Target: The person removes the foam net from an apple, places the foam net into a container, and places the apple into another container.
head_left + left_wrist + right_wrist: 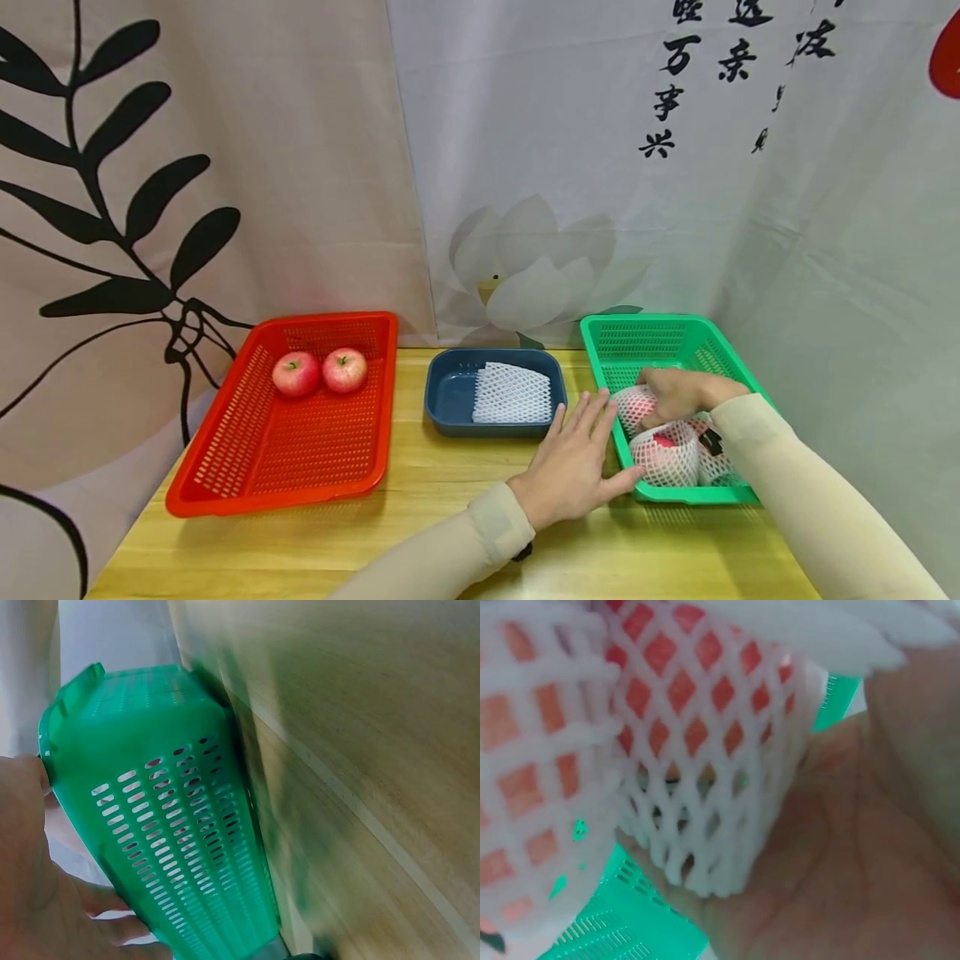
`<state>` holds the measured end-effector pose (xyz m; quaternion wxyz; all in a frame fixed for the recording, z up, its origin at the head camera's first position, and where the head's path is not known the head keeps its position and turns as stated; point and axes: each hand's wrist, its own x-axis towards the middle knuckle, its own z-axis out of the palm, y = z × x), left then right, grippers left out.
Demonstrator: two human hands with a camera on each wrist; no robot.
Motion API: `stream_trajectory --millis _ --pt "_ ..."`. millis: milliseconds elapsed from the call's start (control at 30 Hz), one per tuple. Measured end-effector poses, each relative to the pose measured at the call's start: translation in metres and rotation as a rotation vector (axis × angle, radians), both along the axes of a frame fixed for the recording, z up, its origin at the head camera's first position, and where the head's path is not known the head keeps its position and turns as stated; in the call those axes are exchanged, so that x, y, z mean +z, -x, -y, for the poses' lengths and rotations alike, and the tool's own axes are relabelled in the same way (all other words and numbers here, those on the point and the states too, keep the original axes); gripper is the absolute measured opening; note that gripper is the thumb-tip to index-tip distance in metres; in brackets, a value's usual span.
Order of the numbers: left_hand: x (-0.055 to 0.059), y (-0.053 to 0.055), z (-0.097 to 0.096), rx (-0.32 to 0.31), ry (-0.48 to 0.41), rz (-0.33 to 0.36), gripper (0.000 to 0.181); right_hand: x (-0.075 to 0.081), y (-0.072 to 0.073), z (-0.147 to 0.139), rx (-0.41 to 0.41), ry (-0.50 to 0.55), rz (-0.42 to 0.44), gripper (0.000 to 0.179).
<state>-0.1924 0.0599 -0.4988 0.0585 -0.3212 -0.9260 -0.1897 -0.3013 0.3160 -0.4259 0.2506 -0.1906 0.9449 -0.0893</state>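
In the head view, several apples in white foam nets sit in the front part of the green basket (pixel 652 343). My right hand (pixel 678 396) reaches into it and grips one netted apple (pixel 633 407) near the left wall. Another netted apple (pixel 666 458) lies just in front. The right wrist view shows the foam net (pixel 697 735) against the palm, red fruit showing through its mesh. My left hand (pixel 573 467) rests on the basket's left rim with fingers spread and fairly straight. From the left wrist, the basket's slotted side wall (pixel 172 832) is visible beside that hand.
A blue dish (pixel 450 392) with a flat, unfilled foam net (pixel 513 392) stands mid-table. To the left, a red basket (pixel 300 462) holds two bare apples, one (pixel 296 373) beside the other (pixel 345 370). A printed cloth (pixel 525 125) hangs behind the wooden table (pixel 405 533).
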Motion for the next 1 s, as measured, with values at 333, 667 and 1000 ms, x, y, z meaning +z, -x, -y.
stream_trajectory --millis 333,667,1000 --pt "0.0 0.002 0.002 -0.004 0.012 -0.004 0.095 0.004 -0.001 -0.001 -0.041 0.094 -0.119 0.111" --pt "-0.001 0.001 0.001 0.005 0.016 0.011 0.097 0.008 -0.004 0.0 -0.05 0.186 -0.258 0.1" --pt "-0.002 0.0 0.0 -0.004 -0.007 0.027 0.096 0.013 -0.011 0.003 -0.045 0.252 -0.381 0.095"
